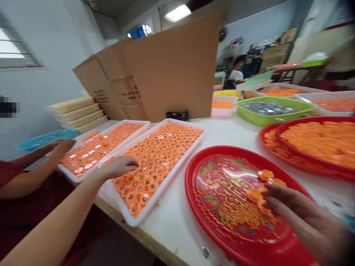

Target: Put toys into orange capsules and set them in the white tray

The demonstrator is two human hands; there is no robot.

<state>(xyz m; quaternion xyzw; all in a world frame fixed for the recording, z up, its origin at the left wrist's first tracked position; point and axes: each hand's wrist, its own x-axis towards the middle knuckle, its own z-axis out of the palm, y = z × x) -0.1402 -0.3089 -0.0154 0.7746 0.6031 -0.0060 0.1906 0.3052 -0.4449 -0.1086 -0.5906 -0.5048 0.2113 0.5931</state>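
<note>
Tabletop (173,207) gap beside platter (190,181) | left grip (119,167) loose | right grip (301,214) at caps (253,195), hold unclear

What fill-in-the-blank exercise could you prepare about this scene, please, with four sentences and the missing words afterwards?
The camera wearer's left hand is over a rectangular white tray of ____ plastic pieces.
The right hand is over a round plastic tray whose rim is ____.
The basin of small silver pieces is bright ____.
The large upright panel behind the rectangular white tray is made of ____.
Missing words: orange; red; green; cardboard.
</note>
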